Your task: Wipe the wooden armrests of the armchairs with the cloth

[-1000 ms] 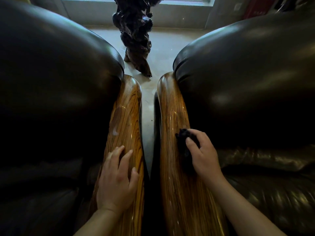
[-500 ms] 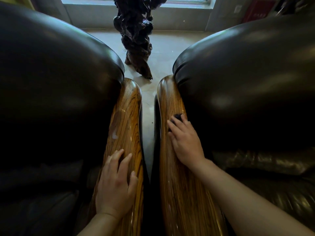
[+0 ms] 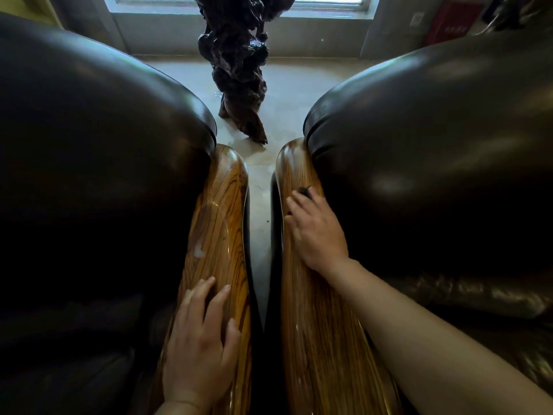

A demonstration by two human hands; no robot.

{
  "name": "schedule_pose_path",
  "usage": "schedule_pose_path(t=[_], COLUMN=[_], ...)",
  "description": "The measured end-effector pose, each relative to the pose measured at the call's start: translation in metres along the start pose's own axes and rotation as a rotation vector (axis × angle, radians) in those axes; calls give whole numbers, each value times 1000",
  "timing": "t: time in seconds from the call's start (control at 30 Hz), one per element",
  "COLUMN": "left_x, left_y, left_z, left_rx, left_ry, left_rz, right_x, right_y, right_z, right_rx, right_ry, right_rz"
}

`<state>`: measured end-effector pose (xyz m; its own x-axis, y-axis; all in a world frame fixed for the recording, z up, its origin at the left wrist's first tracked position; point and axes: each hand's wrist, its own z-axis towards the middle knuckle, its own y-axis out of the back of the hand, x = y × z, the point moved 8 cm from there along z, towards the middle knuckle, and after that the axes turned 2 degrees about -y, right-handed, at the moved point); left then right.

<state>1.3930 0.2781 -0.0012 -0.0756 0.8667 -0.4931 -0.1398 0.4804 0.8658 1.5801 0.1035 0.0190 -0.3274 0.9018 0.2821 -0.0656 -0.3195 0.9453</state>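
Observation:
Two glossy wooden armrests run side by side, the left armrest (image 3: 223, 223) and the right armrest (image 3: 317, 339), each edging a dark leather armchair. My right hand (image 3: 317, 232) presses a dark cloth (image 3: 305, 192) flat onto the far part of the right armrest; only a corner of the cloth shows past my fingertips. My left hand (image 3: 200, 345) lies flat on the near part of the left armrest, fingers spread, holding nothing. A pale smudge (image 3: 199, 253) sits on the left armrest beyond my left hand.
A narrow gap of pale floor (image 3: 260, 235) separates the two armrests. Leather backs of the left armchair (image 3: 98, 151) and right armchair (image 3: 434, 151) bulge on both sides. A dark gnarled wooden sculpture (image 3: 239, 70) stands on the floor ahead, below a window.
My right hand has slid the cloth away from me along the right armrest, towards its far end. My left hand has stayed in place on the left armrest.

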Motion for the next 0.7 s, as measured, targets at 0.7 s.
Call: schedule_pose_path(t=[0.7], left_x=[0], left_y=[2], left_z=[-1], left_rx=[-44], left_ry=[-22], left_rz=[16], right_x=[25], right_y=[-6], right_z=[26], right_rx=[186], right_ry=[362], right_rz=[-93])
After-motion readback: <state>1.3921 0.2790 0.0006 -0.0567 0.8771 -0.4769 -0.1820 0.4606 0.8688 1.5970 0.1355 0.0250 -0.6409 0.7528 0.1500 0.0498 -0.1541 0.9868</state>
